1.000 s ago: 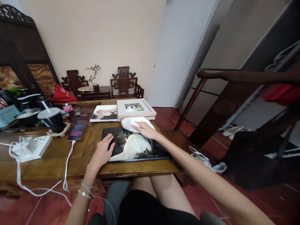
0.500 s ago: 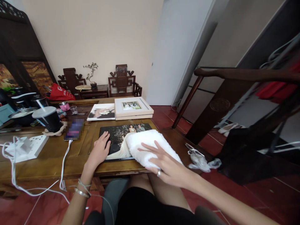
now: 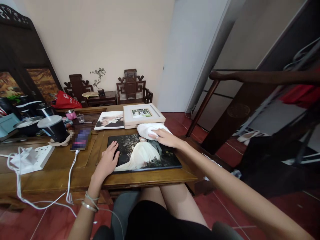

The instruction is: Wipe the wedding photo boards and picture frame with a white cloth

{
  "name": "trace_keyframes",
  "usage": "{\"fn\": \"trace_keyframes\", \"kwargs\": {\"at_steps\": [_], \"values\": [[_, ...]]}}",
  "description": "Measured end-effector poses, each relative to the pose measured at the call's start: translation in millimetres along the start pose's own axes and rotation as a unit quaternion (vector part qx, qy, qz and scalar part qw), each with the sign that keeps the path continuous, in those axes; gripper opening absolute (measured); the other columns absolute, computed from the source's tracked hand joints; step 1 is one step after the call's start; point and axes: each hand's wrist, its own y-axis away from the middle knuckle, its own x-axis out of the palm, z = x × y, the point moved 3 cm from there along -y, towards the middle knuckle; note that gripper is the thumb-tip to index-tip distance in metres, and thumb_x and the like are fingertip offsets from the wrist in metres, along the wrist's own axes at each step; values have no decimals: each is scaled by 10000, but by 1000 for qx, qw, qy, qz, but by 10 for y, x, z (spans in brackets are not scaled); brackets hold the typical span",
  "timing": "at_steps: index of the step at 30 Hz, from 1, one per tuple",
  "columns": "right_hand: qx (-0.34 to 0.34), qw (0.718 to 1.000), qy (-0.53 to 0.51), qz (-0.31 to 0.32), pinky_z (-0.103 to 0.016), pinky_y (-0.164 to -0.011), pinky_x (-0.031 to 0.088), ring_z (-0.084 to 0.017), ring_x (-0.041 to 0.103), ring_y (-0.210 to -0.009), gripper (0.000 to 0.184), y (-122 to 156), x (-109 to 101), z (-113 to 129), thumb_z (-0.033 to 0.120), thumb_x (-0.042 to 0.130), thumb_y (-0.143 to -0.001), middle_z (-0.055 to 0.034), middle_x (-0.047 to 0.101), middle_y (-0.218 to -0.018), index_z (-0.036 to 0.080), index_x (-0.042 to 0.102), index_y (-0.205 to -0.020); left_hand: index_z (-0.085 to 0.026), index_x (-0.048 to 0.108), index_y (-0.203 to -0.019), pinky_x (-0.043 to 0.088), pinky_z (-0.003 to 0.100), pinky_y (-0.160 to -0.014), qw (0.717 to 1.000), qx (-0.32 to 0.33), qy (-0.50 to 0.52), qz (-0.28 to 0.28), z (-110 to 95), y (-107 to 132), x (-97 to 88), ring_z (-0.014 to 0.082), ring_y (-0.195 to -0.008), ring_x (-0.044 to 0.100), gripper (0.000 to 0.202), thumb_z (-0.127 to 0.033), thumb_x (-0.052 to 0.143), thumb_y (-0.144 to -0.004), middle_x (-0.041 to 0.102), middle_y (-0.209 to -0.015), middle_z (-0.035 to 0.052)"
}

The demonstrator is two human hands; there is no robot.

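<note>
Indoors, right hand flat on white cloth, left hand spread on photo print.

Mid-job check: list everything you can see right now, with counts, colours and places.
table: one, brown wood, in front of the person
large photo print: one, dark with a white dress, flat at the table's near edge
cloth: one, white, at the print's far right corner
framed photo: one, cream frame, behind the cloth
small photo print: one, pale, left of the framed photo
phone: one, dark, left of the large print
lidded cup: one, black, far left
power strip: one, white, left edge
carved chairs: two, dark, by the back wall
left hand: flat on the print's left edge
right hand: flat on the cloth
</note>
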Motion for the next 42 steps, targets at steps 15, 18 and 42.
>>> {"fn": "trace_keyframes", "kwargs": {"at_steps": [15,18,42], "values": [[-72,993,-13,94,-534,-1140,209,-300,266,-1396,281,1209,-71,889,312,408,-932,-60,478,-1421,215,658,-845,-151,483,-1331,293,458,-1120,1000,-1,-1,-3,-8,7,16,216,-1403,309,433,-277,351,-939,389,-1486,123],[-58,995,-21,77,-515,-1113,260,-315,347,-1356,314,910,-56,695,357,380,-941,-75,557,-1344,215,660,-937,-148,483,-1332,290,461,-1122,1000,1,2,-3,-13,4,5,221,-1402,310,436,-288,352,-940,390,-1485,127],[-89,992,-15,84,-556,-1147,177,-289,242,-1403,239,1323,-52,993,261,436,-917,-58,440,-1448,214,659,-842,-161,497,-1319,294,457,-1119,1000,0,11,-11,-9,7,7,219,-1399,318,429,-293,354,-937,398,-1482,121]]}}
